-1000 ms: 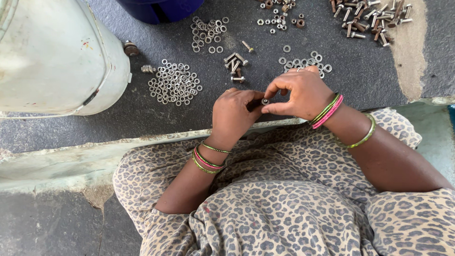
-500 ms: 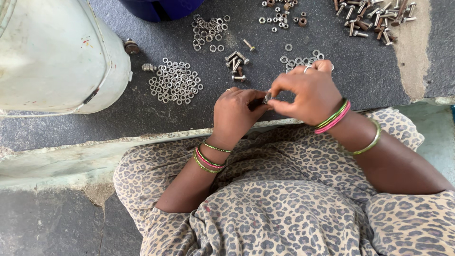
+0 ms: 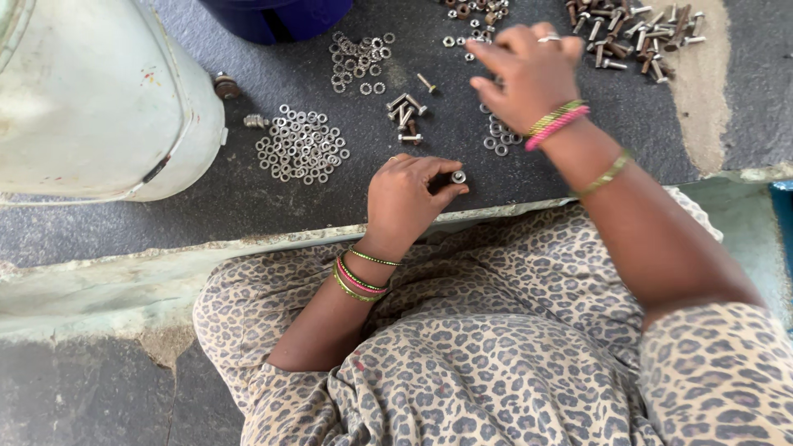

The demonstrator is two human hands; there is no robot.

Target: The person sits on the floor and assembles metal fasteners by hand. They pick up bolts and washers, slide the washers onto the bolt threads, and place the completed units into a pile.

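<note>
Nearest the camera, the person's lap is covered in leopard-print cloth [image 3: 496, 363], and both forearms carry thin bangles of green, pink and gold. Just past the knees runs a worn pale ledge [image 3: 124, 272], and beyond it lies the dark mat [image 3: 248, 198] that holds all the hardware.

The left hand [image 3: 409, 198] rests at the near edge of the mat, its fingers curled in and pinching a small bolt [image 3: 457, 177] between thumb and fingertips, so that only the bolt's head with a washer on it shows. The right hand [image 3: 529, 74] is stretched farther out, fingers loosely spread and bent downward over a small scatter of washers [image 3: 496, 136]; whether it grips anything cannot be told.

Between the 2 hands sits a little cluster of short bolts [image 3: 405, 116]. To the left of that lies a round heap of washers [image 3: 301, 147], with a smaller heap [image 3: 357, 59] behind it. A large white container [image 3: 99, 91] stands at the left side. At the far edge are a dark blue tub [image 3: 277, 16], some nuts [image 3: 471, 12] and, at the far right, a pile of longer bolts [image 3: 636, 33].
</note>
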